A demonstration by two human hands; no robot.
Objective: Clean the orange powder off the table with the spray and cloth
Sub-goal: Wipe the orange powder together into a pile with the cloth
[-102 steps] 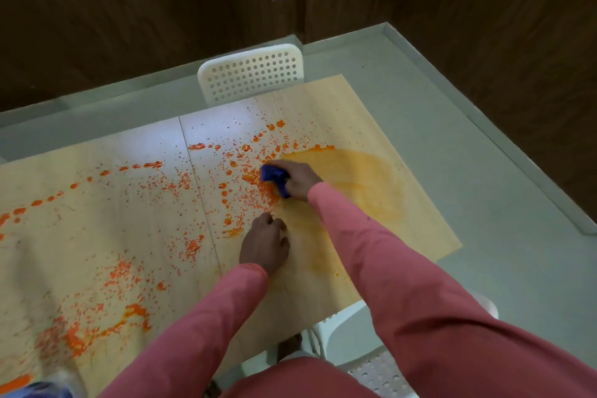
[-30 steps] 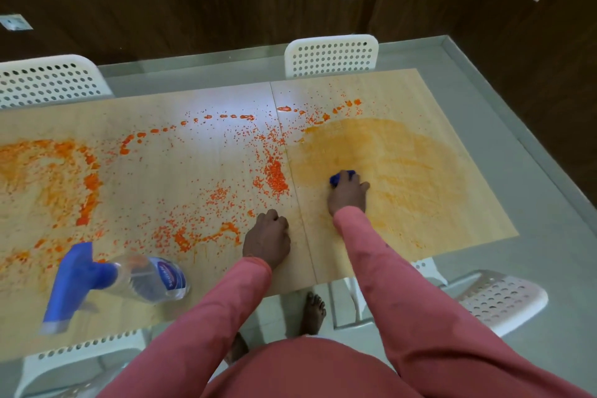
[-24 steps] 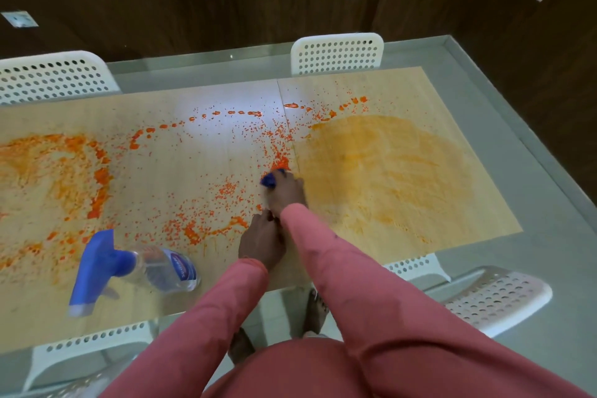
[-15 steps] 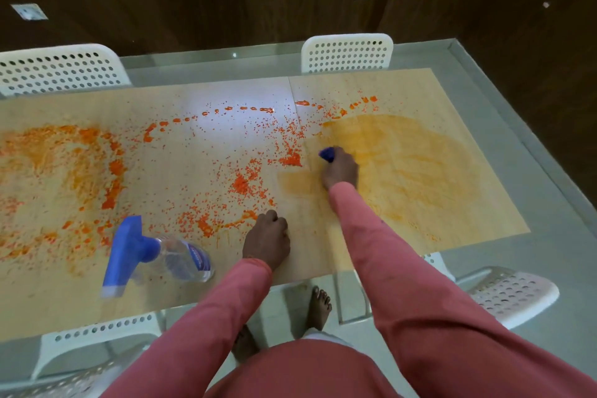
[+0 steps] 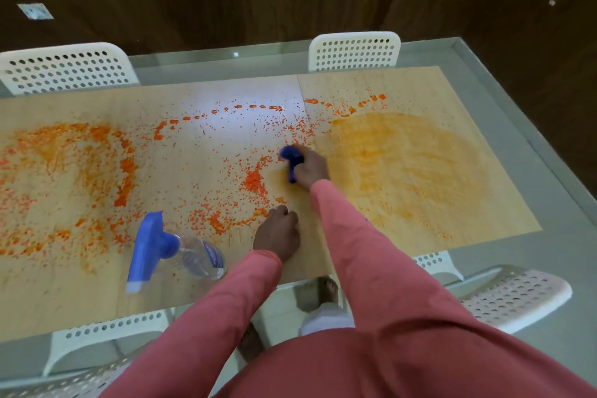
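My right hand grips a blue cloth and presses it on the table near the middle seam. Orange powder lies in clumps just left of the cloth and spreads thickly across the left half. The right half carries a pale orange smear. My left hand rests on the table near the front edge with its fingers curled, holding nothing. A clear spray bottle with a blue trigger head lies on its side left of that hand.
White perforated chairs stand around the table: two at the far side, one at the right front and one at the left front. A dark wood wall is behind. Bare feet show under the table edge.
My right hand has swept the cloth back and forth across the seam, now left of it, leaving a smear. The view has shifted left, bringing the bottle into sight. My left hand stayed put.
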